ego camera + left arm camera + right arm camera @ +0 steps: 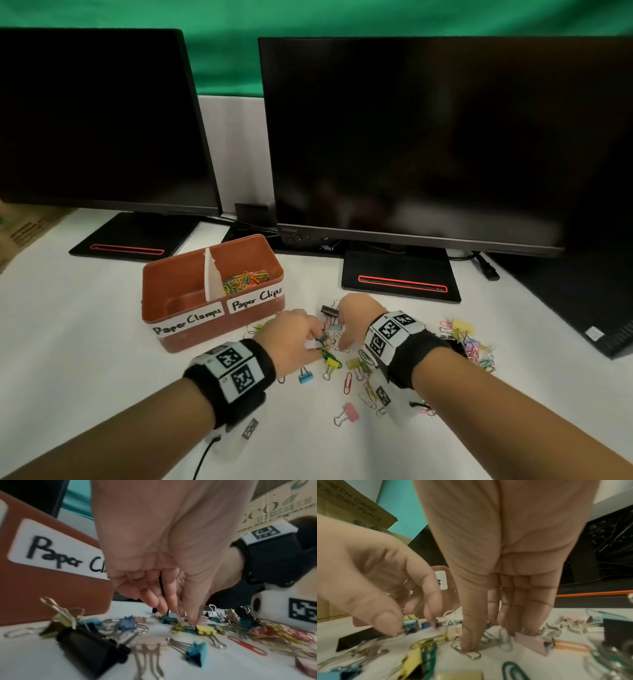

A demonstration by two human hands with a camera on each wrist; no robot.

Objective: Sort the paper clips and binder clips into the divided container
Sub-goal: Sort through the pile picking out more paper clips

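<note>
On the white bench [85,325], just right of the brown divided container [161,308], both hands were down in a loose scatter of clips. The container's right compartment, labelled "Paper Clips", already held a heap of coloured paper clips [245,279]; the left one, labelled "Paper Clamps", showed no clip that I could see, though its floor was partly hidden by the near wall. By my judgement the sorting was under way but far from done: many binder clips and paper clips lay on the bench, among them a pink binder clip [347,413], a blue binder clip [305,375], a red paper clip [347,382] and a tangled pile of coloured paper clips [474,349] to the right.

The left hand [291,339] had its thumb and fingers curled down as a pinching grip on a wire handle of a small binder clip [410,626]; in the wrist views it seemed to have hold of it, though blur left the contact uncertain. The right hand [352,318] kept its fingers straight and together, tips pressing on a silver paper clip [469,653] and touching a pale pink binder clip [532,644], holding nothing.

For room, the container stood close at the left, its rim above the hands, so a lift would have to clear that wall. Two monitor stands sat behind, and a dark keyboard edge lay at the far right; bare bench lay open toward the person and to the left.
</note>
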